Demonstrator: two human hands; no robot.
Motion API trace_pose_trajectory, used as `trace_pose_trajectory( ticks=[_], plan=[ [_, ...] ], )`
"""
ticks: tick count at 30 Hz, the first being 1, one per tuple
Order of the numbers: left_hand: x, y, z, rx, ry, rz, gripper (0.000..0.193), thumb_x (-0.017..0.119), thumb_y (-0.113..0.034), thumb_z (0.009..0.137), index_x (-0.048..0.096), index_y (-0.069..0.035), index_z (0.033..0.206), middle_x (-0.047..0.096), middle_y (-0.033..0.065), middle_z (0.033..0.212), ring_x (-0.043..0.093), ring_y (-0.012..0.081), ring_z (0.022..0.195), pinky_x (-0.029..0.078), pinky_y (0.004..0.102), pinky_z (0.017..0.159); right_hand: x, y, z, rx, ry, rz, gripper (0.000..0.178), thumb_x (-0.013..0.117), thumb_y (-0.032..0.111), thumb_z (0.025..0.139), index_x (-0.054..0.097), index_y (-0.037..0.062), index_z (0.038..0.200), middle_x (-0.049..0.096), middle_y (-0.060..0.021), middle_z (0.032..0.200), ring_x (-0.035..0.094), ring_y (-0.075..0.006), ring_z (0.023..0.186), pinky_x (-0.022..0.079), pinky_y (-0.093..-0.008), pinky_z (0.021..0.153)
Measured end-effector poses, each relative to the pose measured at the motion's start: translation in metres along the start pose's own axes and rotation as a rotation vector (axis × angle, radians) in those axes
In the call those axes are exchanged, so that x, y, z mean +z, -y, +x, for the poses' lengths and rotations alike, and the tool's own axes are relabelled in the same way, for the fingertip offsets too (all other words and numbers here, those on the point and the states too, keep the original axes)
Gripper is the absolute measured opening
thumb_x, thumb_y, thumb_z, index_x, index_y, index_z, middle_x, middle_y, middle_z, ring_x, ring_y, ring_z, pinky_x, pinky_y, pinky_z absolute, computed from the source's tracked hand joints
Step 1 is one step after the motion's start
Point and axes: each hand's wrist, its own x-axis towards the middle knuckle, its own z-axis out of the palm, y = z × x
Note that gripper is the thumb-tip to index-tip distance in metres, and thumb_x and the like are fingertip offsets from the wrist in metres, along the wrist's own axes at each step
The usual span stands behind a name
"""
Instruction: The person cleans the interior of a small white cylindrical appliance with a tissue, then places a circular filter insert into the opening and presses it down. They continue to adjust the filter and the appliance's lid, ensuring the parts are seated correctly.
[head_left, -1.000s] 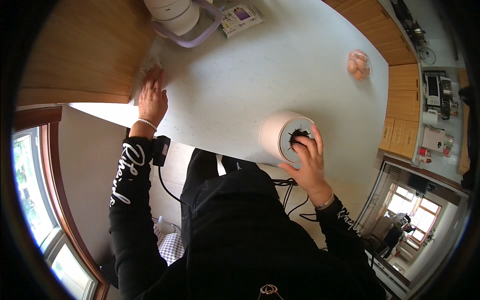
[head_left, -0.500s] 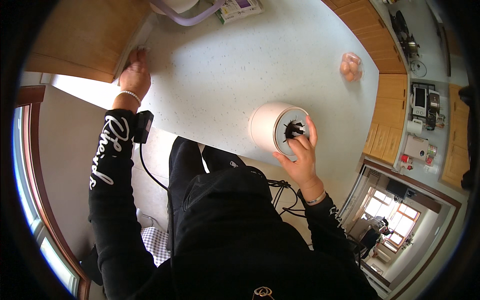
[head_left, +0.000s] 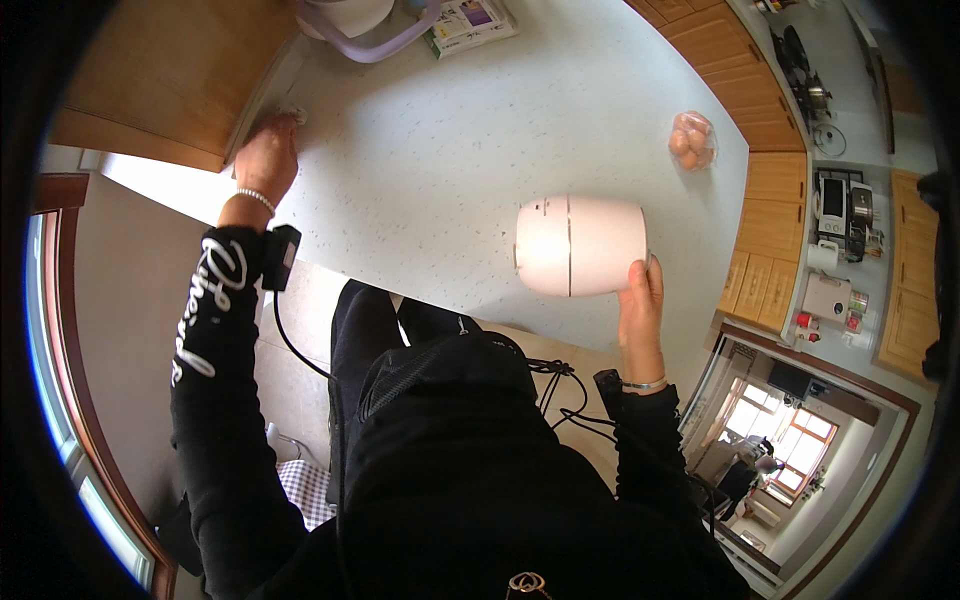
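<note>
A pale pink barrel-shaped container (head_left: 595, 245) lies tilted onto its side at the counter's near edge, a thin dark seam running round its body. My right hand (head_left: 642, 295) grips its right end, with the thumb and a finger showing at the rim and the other fingers hidden. The opening seen earlier in its end is turned out of sight. At the far left, my left hand (head_left: 268, 160) is closed beside the wooden cabinet, its fingers curled on a crumpled white piece (head_left: 298, 115) that looks like tissue, mostly hidden.
The speckled pale counter (head_left: 430, 180) spreads around the container. A clear bag of eggs (head_left: 692, 141) sits on its right side. At the back are a lilac hoop-shaped handle (head_left: 375, 45) and a white-and-purple packet (head_left: 470, 25). A wooden cabinet (head_left: 170, 85) borders the left.
My right hand has turned the container, so its opening faces away and its side shows. The left hand has shifted slightly toward me, its fingers now more curled.
</note>
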Motion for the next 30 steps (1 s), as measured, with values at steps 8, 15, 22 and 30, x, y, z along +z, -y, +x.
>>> trace_pose_trajectory(
  ticks=[8,15,22,30],
  plan=[
    [-0.044,-0.11,-0.051,-0.281,0.213,-1.556,0.01,0.058,-0.015,0.099,0.061,-0.008,0.105,0.057,-0.0022,0.1,0.052,0.0097,0.084,0.043,0.0227,0.078,0.025,0.0,0.003,0.046,-0.051,0.009,0.045,0.062,0.032,0.098,0.054,0.0039,0.132,0.057,-0.0007,0.125,0.051,-0.0102,0.112,0.039,-0.0303,0.101],
    [-0.079,-0.183,-0.075,-0.244,0.407,-1.894,0.009,0.05,-0.018,0.101,0.058,-0.013,0.098,0.056,-0.0052,0.087,0.049,0.005,0.075,0.041,0.0199,0.066,0.061,-0.008,0.0,-0.086,-0.115,-0.15,0.042,0.067,0.028,0.095,0.057,0.0031,0.127,0.043,-0.0086,0.146,0.051,-0.0112,0.11,0.044,-0.0274,0.093],
    [-0.052,-0.245,-0.099,0.054,0.191,-1.526,0.03,0.055,0.0,0.092,0.056,-0.004,0.122,0.061,0.0043,0.101,0.056,0.0197,0.092,0.046,0.0329,0.083,0.101,-0.004,-0.012,-0.382,-0.096,-0.641,0.037,0.069,0.02,0.091,0.054,0.0007,0.12,0.051,-0.0179,0.132,0.036,-0.0433,0.137,0.035,-0.0516,0.107],
    [-0.028,-0.243,-0.113,0.374,-0.038,-1.123,0.049,0.052,-0.008,0.094,0.049,-0.009,0.143,0.045,0.0137,0.15,0.032,0.0359,0.145,0.014,0.0525,0.119,0.126,0.014,-0.013,-0.646,0.064,-1.085,0.04,0.05,0.038,0.1,0.056,-0.0015,0.105,0.06,-0.0167,0.11,0.034,-0.0449,0.141,0.017,-0.0657,0.112]
  ],
)
